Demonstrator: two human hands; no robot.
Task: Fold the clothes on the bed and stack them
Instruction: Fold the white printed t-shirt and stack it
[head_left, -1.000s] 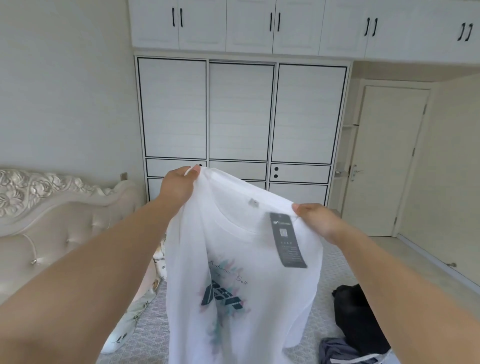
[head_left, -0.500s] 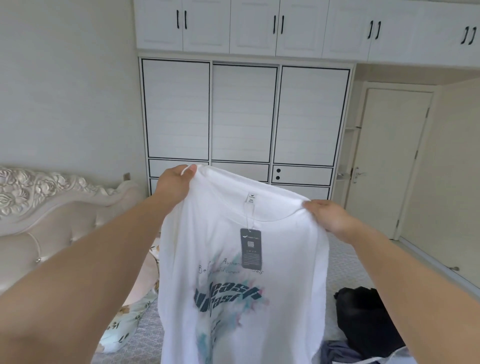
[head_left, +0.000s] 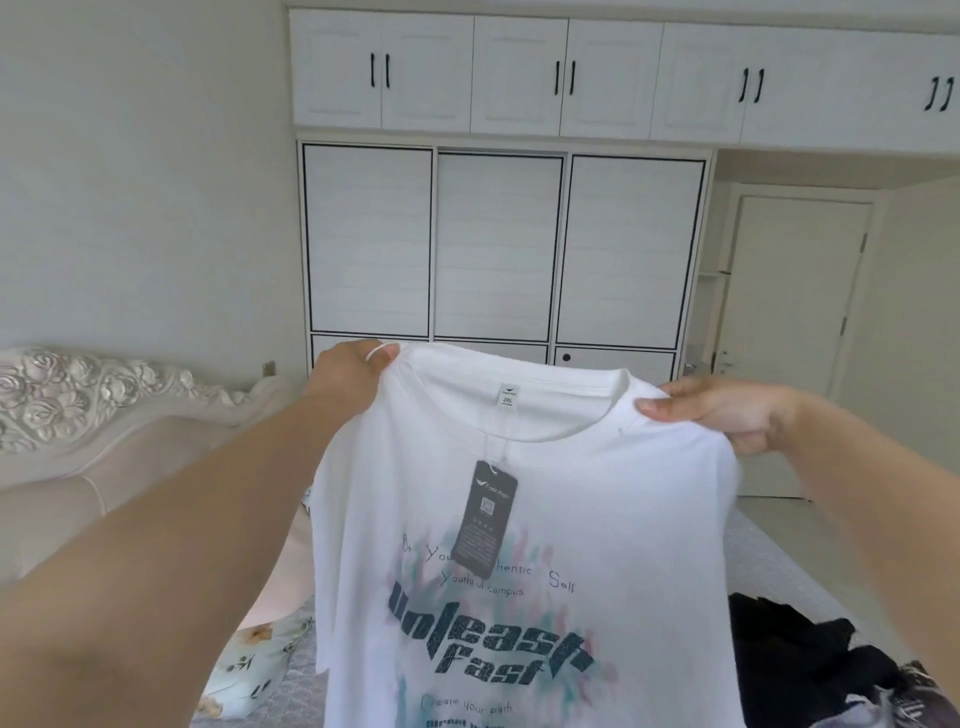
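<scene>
A: White cotton T-shirt with dark printed lettering (head_left: 524, 525), held up in the air over the bed (head_left: 779, 566), print facing the camera.
B: Hands?
A: Left hand (head_left: 348, 379) pinches one shoulder, right hand (head_left: 722, 410) grips the other, shirt spread between them.
B: Anything on it?
A: Dark rectangular paper hang tag (head_left: 483, 519) dangling from the collar. Crumpled black garment (head_left: 795, 654) lies on the bed, lower right.
B: Background?
A: White panelled wardrobe (head_left: 498, 244), carved cream headboard (head_left: 93, 405) at left.
</scene>
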